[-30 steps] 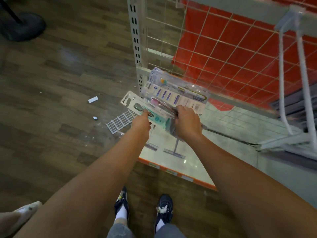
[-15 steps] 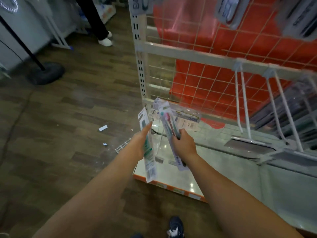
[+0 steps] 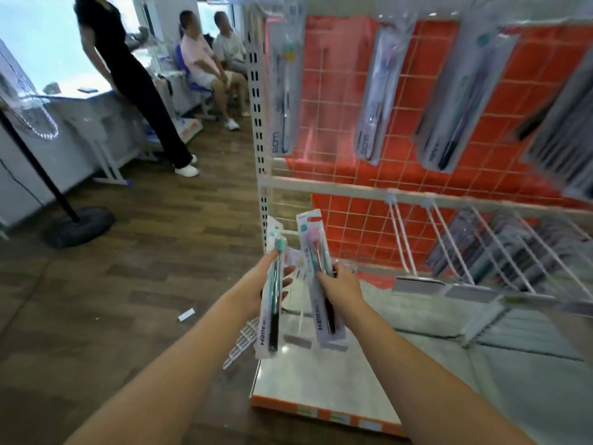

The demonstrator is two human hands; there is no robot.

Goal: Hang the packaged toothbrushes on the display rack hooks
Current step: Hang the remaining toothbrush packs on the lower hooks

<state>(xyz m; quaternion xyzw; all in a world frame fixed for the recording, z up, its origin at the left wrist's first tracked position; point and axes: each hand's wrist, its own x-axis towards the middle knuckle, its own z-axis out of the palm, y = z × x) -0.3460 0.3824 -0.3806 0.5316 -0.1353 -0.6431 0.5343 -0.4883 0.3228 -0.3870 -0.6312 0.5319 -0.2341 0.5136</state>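
My left hand (image 3: 266,285) holds a packaged toothbrush with a green head (image 3: 271,319) upright by its middle. My right hand (image 3: 337,282) grips a second pack with a pink-headed toothbrush (image 3: 316,252), also upright. Both packs are in front of the lower left part of the display rack (image 3: 261,181). Several packaged toothbrushes (image 3: 380,91) hang from hooks on the upper row. Long white hooks (image 3: 404,242) on the lower bar, right of my hands, are bare; further right more packs hang.
The rack's white base shelf (image 3: 337,387) lies below my hands with a loose pack or two on it. A person in black (image 3: 134,85) stands at the back left, two people sit behind. A fan stand base (image 3: 77,224) sits on the wooden floor at left.
My view has tilted up from the floor and base shelf to the rack's hanging rows. Both hands have risen with one pack each, now held upright and apart.
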